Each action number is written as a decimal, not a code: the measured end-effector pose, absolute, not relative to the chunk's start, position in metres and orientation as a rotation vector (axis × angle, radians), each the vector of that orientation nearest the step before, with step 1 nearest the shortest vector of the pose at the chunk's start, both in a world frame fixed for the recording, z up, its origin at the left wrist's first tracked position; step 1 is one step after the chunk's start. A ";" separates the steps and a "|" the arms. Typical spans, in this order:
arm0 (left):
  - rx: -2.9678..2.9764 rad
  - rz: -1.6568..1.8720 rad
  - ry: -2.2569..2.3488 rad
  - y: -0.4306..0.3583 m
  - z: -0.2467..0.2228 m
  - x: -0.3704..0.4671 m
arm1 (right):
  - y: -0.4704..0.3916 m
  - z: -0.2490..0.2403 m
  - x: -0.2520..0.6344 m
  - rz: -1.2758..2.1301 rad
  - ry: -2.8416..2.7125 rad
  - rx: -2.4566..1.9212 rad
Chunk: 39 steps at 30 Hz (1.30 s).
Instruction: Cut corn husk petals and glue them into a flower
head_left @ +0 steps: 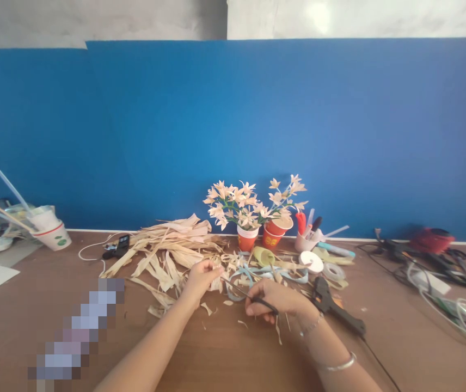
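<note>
My left hand (200, 280) is closed in a pinch on a small pale piece of dried husk (217, 272), partly hidden by the fingers. In my right hand (276, 296) is a pair of scissors (266, 305) with dark handles. Their thin blades point left toward the pinched piece; whether they touch it I cannot tell. Under and behind my hands lie dried husk strips (171, 239), pale scraps and curled light-blue strips (251, 272). Husk-like flowers (239, 201) stand in red paper cups (247, 239) behind them.
A black glue gun (337, 310) lies right of my right hand, its cord running forward. Rolls of tape (334, 271) and a cup of tools (308, 239) sit behind it. Cables (453, 313) tangle at far right; a white cup with straws (53, 237) stands left.
</note>
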State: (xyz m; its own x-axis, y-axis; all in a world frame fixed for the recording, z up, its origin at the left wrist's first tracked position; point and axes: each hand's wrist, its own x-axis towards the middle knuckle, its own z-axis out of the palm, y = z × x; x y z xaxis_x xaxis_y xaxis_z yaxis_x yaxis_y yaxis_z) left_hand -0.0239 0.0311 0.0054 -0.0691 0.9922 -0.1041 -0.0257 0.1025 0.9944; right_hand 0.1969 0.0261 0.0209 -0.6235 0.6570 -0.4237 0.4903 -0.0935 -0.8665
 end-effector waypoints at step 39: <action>0.770 1.458 1.161 0.020 0.016 -0.008 | 0.006 0.027 0.149 1.669 -1.800 -1.100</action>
